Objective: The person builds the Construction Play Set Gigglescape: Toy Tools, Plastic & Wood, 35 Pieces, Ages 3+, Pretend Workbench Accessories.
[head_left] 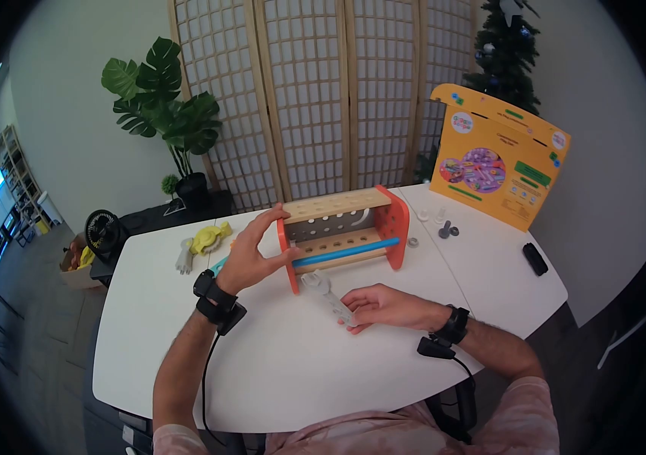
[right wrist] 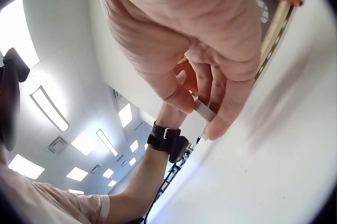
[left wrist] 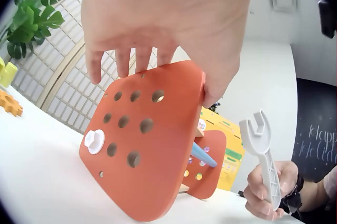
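A wooden toy workbench (head_left: 338, 205) with orange side panels and rows of holes stands on the table, a blue bar (head_left: 346, 252) along its front. My left hand (head_left: 251, 254) holds the top of its left side panel (left wrist: 158, 145), fingers over one edge and thumb at the other. Low on that panel's outer face sits a white plastic bolt head (left wrist: 95, 141). In front of the workbench, my right hand (head_left: 384, 307) pinches a light grey toy wrench (head_left: 330, 297) by its handle. The wrench's open end points up and toward the workbench, apart from the white bolt head.
Left of the workbench lie a yellow toy piece (head_left: 207, 239) and a grey piece (head_left: 184, 256). Right of it are dark grey bolts (head_left: 446, 230), a grey nut (head_left: 413, 243) and white pieces (head_left: 424, 215). A yellow box (head_left: 520, 159) stands behind; a black case (head_left: 535, 259) lies near the right edge.
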Demonstrator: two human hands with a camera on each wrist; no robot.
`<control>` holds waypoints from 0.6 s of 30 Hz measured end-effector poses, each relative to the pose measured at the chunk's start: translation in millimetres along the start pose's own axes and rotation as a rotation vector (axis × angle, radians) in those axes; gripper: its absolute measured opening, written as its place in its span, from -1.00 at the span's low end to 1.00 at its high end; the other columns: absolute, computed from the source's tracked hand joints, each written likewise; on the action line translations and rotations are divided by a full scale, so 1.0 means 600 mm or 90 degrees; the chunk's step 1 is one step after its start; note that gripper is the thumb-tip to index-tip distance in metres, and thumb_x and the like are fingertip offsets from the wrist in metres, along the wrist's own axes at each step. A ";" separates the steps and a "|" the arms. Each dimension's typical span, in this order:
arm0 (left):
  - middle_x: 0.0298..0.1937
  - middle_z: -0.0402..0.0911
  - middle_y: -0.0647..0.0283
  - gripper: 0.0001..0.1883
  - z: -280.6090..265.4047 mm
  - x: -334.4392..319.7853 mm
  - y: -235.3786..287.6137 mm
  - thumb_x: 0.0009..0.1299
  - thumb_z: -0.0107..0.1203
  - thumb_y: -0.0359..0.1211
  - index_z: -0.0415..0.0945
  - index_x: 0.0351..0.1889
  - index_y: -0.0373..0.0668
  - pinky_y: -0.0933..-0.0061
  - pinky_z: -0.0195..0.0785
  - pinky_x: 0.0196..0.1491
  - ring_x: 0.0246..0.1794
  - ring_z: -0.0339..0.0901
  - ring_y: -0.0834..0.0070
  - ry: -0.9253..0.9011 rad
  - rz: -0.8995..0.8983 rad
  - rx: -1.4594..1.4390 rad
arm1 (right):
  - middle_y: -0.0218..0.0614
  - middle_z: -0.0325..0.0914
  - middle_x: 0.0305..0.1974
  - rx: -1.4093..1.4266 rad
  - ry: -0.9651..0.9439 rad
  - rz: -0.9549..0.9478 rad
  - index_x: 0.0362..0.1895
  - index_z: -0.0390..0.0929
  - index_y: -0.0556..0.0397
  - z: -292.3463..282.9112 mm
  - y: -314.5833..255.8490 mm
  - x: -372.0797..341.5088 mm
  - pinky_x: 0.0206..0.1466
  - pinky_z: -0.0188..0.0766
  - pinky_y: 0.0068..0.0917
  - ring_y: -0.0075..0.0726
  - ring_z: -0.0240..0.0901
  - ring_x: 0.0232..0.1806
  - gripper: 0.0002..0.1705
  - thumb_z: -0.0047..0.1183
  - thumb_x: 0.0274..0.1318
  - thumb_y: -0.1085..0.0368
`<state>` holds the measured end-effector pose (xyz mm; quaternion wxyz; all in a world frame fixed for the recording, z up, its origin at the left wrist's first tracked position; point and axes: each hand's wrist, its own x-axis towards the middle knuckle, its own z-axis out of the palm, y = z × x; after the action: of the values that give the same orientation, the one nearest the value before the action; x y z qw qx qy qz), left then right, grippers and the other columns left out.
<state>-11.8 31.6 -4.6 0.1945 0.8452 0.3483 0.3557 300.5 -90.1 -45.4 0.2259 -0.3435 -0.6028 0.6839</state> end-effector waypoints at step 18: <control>0.60 0.47 -0.03 -0.31 -0.052 -0.038 0.009 0.40 0.51 -0.20 0.49 0.45 -0.11 0.14 0.22 0.63 0.63 0.40 0.08 0.062 0.004 0.021 | -0.30 0.67 0.08 -0.061 0.043 -0.001 0.29 0.57 0.27 0.013 -0.014 -0.018 0.36 0.64 -0.42 -0.44 0.69 0.14 -0.65 0.13 0.53 0.40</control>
<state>-43.9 13.9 8.7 0.1624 0.8308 0.3607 0.3915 300.8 -101.5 -34.7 0.2305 -0.3763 -0.6270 0.6420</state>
